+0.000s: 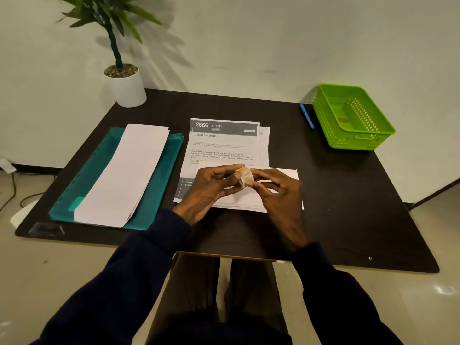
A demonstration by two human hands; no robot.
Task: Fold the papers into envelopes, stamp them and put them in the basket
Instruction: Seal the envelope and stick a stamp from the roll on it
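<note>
Both hands meet over the middle of the black table. My left hand (211,185) and my right hand (276,188) pinch a small pale roll of stamps (244,177) between their fingertips, just above a folded white paper envelope (286,174) lying under them. A printed sheet (221,145) headed "2666 Kitchen" lies beneath and behind the envelope. Left of it, a stack of folded white papers (124,175) rests on a teal plastic folder (159,190). A green plastic basket (353,115) stands at the far right corner, with a small brownish patch on its floor.
A blue pen (306,116) lies just left of the basket. A potted plant in a white pot (128,88) stands at the table's far left corner. The black table (348,195) has a rounded front edge, with my legs under it.
</note>
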